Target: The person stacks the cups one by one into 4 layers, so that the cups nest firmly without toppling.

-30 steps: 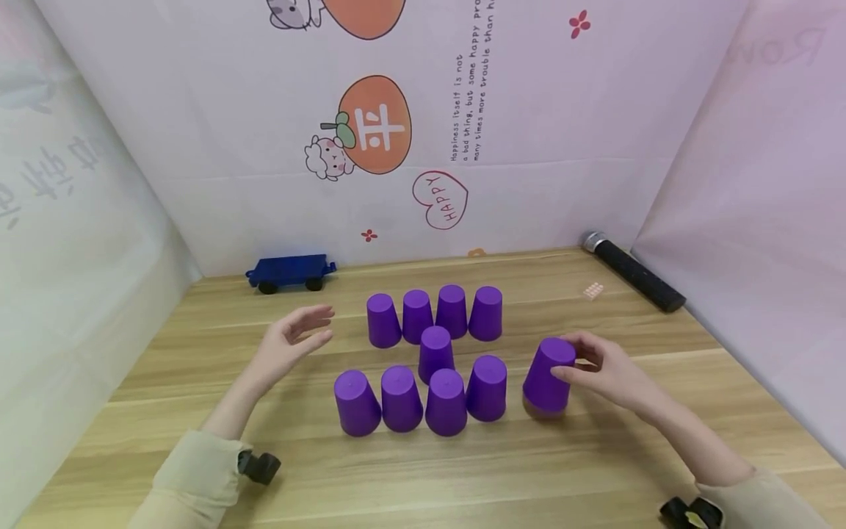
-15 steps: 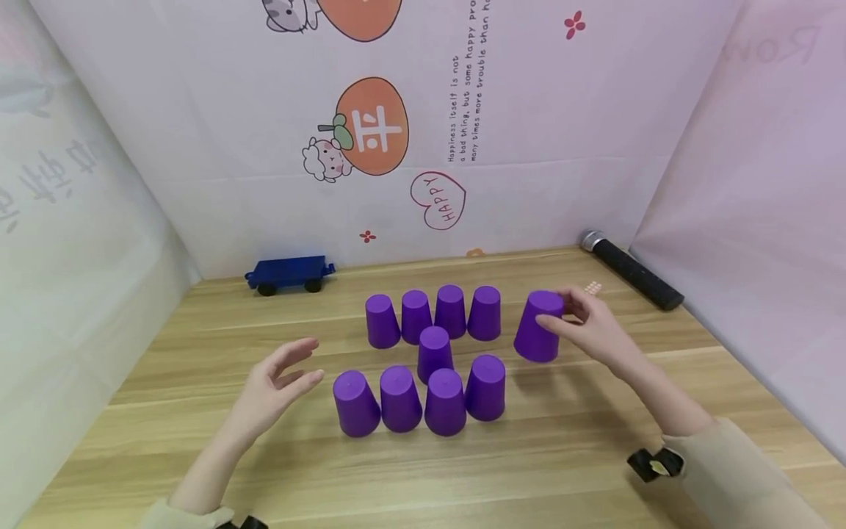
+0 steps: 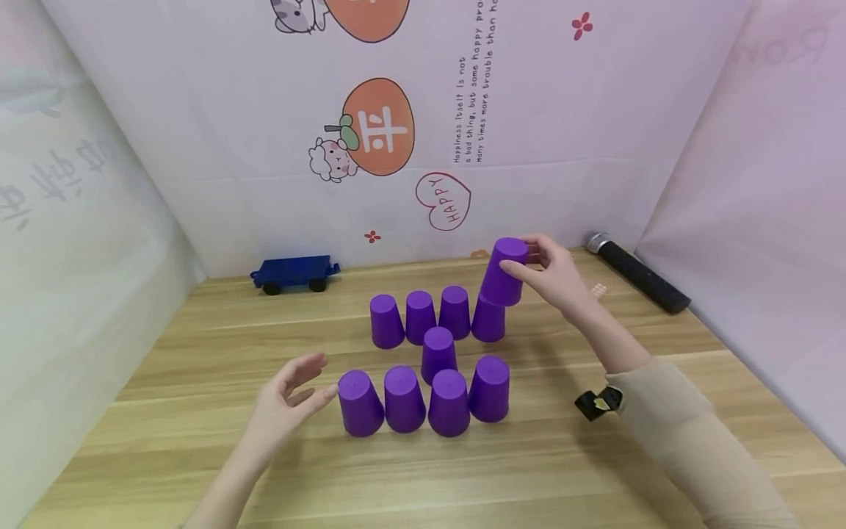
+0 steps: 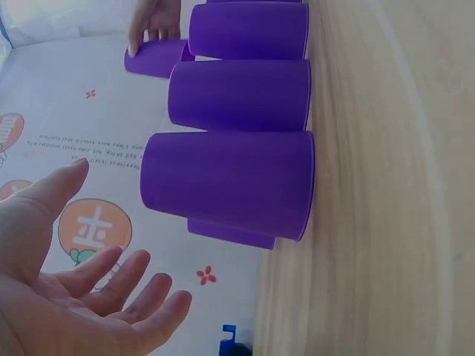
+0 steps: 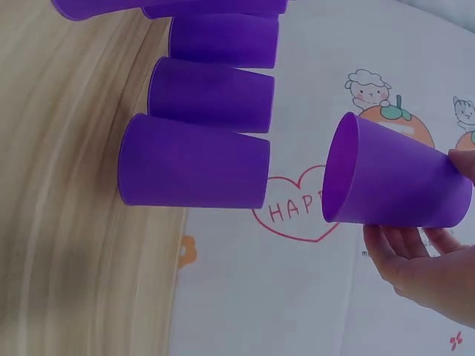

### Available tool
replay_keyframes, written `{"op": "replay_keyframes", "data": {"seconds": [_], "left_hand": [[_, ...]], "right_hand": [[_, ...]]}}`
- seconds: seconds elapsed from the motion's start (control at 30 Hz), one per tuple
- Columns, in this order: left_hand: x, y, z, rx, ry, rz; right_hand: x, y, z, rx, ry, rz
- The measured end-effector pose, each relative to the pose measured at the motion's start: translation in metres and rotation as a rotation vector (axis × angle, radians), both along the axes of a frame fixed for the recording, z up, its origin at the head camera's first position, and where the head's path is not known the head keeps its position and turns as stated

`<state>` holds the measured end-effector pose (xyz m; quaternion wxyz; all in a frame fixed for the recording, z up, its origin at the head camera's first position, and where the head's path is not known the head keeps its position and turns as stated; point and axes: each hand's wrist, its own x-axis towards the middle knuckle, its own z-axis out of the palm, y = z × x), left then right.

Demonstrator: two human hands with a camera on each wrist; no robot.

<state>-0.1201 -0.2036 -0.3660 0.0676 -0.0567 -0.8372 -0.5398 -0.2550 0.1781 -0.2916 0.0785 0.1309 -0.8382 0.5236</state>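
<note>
My right hand (image 3: 555, 275) grips a purple cup (image 3: 505, 272), mouth down, thumb on its near side and fingers behind. In the head view this cup overlaps the rightmost cup (image 3: 489, 322) of the back row; the right wrist view shows a gap between the held cup (image 5: 401, 178) and the standing one (image 5: 194, 163). Several upturned cups form the back row, one cup (image 3: 439, 355) stands in the middle, and several more form the front row. Beside the leftmost front cup (image 3: 360, 404), my left hand (image 3: 287, 400) hovers with fingers spread and loosely bent, holding nothing.
On the wooden table (image 3: 410, 485), a blue toy wagon (image 3: 294, 273) stands at the back left. A black microphone (image 3: 637, 273) lies at the back right. White printed cloth (image 3: 548, 110) walls off the back and both sides.
My right hand has lifted the cup off the table on the right and carried it up, back and leftward to the back row's right end. The left hand has shifted nearer the front row.
</note>
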Motion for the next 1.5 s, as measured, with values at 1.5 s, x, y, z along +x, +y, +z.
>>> {"op": "replay_keyframes", "data": {"seconds": [1.5], "left_hand": [[-0.009, 0.033, -0.022, 0.126, -0.095, -0.027]], "right_hand": [[-0.038, -0.035, -0.023, 0.023, -0.029, 0.052]]}}
